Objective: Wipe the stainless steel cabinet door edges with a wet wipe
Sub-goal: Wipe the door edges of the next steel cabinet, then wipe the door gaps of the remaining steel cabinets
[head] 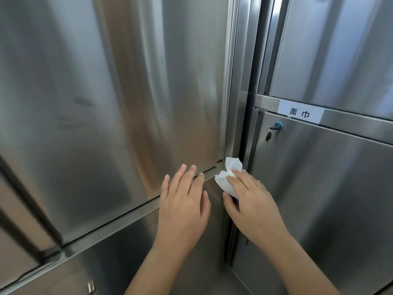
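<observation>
A large stainless steel cabinet door [110, 103] fills the left and middle. Its bottom edge [131, 207] runs diagonally up to the lower right corner, where it meets the vertical frame post [238, 92]. My right hand [253, 201] presses a crumpled white wet wipe [228, 177] against that corner, fingers on top of the wipe and thumb below it. My left hand [185, 201] lies flat with straight fingers on the steel, fingertips reaching the door's bottom edge just left of the wipe.
To the right is another cabinet door [329, 188] with a blue lock and a hanging key [274, 129], under a white paper label [301, 113]. A further door [340, 45] sits above it. A small metal handle [91, 287] shows at the bottom left.
</observation>
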Motion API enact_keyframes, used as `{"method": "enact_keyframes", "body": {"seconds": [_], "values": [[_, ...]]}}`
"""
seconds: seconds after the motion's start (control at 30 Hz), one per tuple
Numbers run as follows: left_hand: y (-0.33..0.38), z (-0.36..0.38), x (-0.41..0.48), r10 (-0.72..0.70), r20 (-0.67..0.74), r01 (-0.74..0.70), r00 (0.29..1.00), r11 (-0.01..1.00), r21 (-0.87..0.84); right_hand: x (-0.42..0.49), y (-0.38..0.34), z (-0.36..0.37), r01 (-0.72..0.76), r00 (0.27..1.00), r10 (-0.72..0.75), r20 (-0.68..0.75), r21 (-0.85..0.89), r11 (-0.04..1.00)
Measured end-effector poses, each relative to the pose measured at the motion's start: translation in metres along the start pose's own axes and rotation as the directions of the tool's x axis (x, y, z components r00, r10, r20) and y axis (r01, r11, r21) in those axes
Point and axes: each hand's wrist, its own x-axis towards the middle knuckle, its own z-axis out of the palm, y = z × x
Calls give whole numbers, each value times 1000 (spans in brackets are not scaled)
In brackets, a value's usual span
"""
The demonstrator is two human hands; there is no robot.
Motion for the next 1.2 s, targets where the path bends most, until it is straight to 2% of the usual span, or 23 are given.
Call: {"method": "enact_keyframes", "body": {"seconds": [0.27,0.43,0.7,0.87,0.97,1.2], "values": [[-2,-24,9,49,-76,-48,996,999,18,6,-21,-35,3,998,-5,-58,-30,1000],[-1,-30,42,123,-121,-107,985,986,130,33,-11,-56,54,993,-56,-108,-22,998],[15,6,97,89,-192,-37,977,965,258,102,26,-59,223,967,-218,-135,26,974],[44,42,145,-2,-234,66,972,962,265,152,75,-62,266,957,-252,-142,88,960],[54,56,173,14,-236,58,972,953,296,182,95,-63,289,950,-270,-156,119,950],[38,37,232,16,-296,109,955,909,402,236,85,-61,376,914,-326,-243,203,904]]}}
